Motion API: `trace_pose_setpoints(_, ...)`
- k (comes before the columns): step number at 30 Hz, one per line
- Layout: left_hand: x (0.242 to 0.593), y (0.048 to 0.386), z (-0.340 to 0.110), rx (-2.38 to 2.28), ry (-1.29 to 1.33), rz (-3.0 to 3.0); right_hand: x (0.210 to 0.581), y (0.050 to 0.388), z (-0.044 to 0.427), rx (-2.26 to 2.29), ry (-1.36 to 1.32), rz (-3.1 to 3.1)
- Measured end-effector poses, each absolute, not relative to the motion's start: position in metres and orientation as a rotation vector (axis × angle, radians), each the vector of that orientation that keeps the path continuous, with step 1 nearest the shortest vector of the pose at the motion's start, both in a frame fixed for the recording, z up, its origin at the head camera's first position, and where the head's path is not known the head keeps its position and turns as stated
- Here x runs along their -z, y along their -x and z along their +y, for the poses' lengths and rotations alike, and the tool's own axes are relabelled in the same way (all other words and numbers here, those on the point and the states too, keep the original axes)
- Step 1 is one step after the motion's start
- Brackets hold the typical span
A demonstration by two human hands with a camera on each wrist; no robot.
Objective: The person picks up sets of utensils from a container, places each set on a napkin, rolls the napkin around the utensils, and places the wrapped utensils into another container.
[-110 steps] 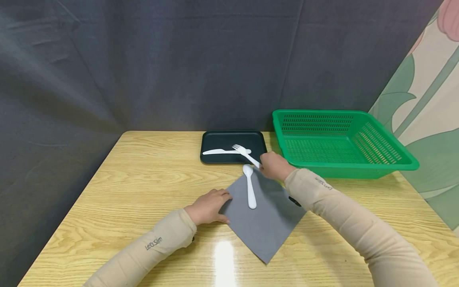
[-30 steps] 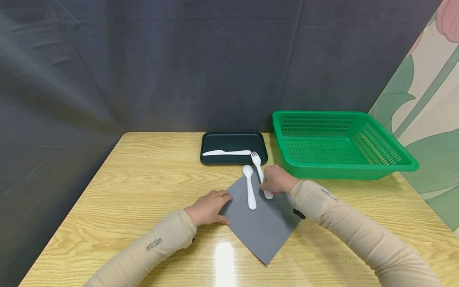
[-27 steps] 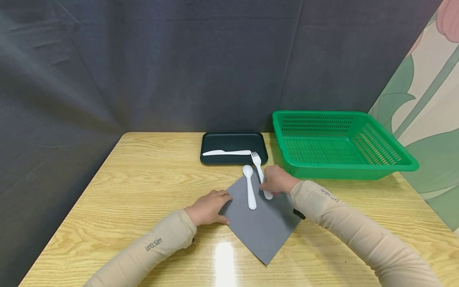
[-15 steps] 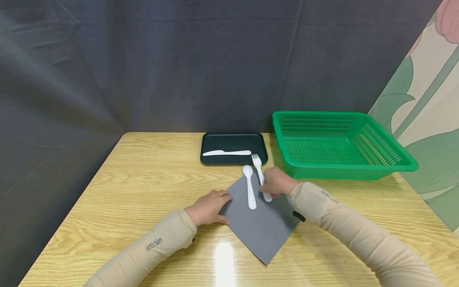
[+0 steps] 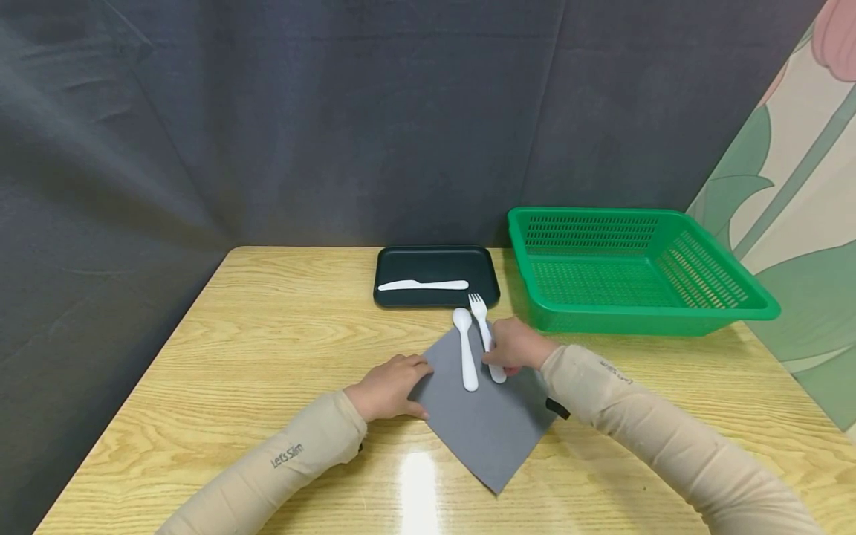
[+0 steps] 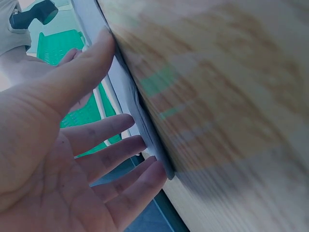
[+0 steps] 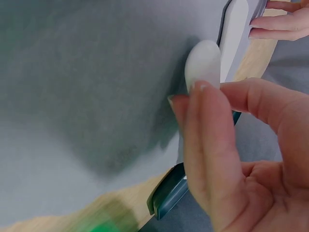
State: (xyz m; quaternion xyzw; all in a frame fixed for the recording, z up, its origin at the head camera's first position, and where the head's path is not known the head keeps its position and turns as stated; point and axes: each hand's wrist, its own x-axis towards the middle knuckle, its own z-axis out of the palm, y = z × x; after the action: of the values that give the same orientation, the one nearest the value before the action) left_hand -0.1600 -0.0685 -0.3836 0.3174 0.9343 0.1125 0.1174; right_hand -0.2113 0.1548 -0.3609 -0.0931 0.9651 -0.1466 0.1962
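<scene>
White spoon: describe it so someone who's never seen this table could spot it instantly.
On the wood-grain table, find the square grey cloth turned like a diamond before the black rectangular tray. The white spoon lies mostly on the cloth, bowl toward the tray. That rounded bowl sets it apart from the pronged white fork pinched in the right hand beside it.

The table (image 5: 281, 319) has a pale yellow wood-grain top with a bright glare patch (image 5: 418, 490) toward 6 o'clock. The tray (image 5: 435, 265) lies flat at 12, the basket (image 5: 642, 321) at 2, just beside it. The cloth (image 5: 491, 435) lies near the centre, diamond-wise, corners toward 12 and 6.
</scene>
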Motion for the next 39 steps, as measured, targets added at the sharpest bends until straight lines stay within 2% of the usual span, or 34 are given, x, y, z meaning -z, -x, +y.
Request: trace_pose_setpoints(39,0.3839,0.1608,-0.0685,-0.325,-0.928,2.73,0.3654,0.2018,0.1497,0.433,0.172,2.637)
